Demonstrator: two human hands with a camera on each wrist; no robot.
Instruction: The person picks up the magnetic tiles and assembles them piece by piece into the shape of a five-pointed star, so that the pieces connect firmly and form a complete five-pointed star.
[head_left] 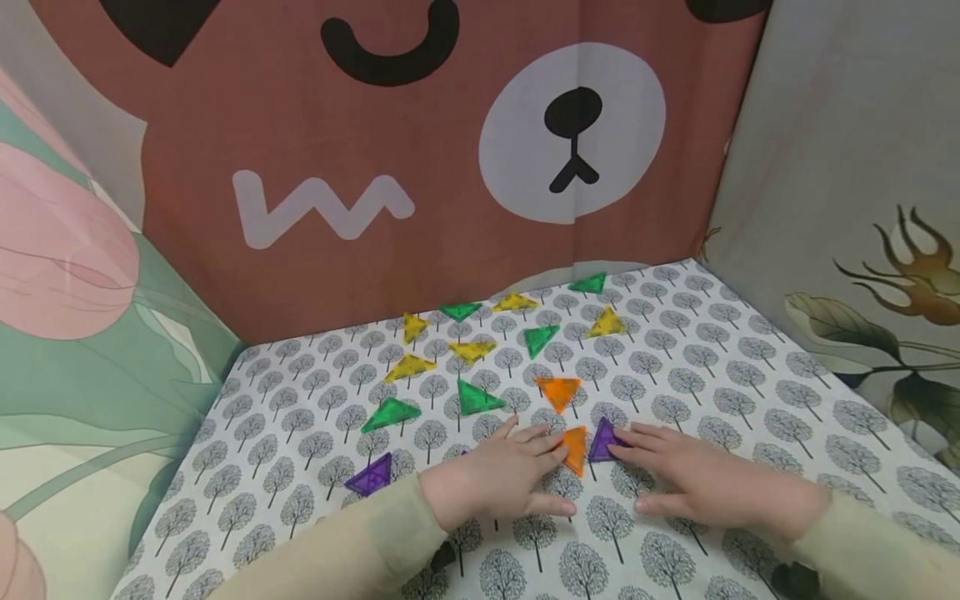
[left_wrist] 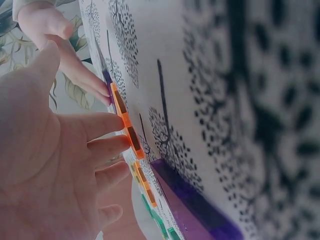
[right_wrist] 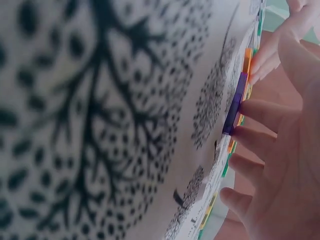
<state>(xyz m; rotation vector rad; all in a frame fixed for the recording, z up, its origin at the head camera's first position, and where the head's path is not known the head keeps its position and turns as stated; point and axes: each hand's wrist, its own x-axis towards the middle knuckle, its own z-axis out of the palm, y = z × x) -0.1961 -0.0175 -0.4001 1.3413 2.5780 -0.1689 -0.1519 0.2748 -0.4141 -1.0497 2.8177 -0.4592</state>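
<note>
In the head view my left hand (head_left: 506,471) rests its straight fingertips on an orange triangle tile (head_left: 575,451). Facing it, my right hand (head_left: 701,475) touches a purple triangle tile (head_left: 602,442) with extended fingers. The two tiles lie side by side with a narrow gap. Just beyond them is another orange triangle tile (head_left: 558,393). A second purple tile (head_left: 371,476) lies left of my left hand, and a bit of purple peeks out behind that hand. In the left wrist view the fingertips press the orange tile's (left_wrist: 127,122) upper face; the right wrist view shows the purple tile (right_wrist: 236,106) under the fingertips.
Several green tiles (head_left: 478,398) and yellow tiles (head_left: 472,351) are scattered over the far half of the tree-print cloth (head_left: 300,467). A brown bear-print curtain (head_left: 420,275) hangs behind the table, with printed curtains at both sides.
</note>
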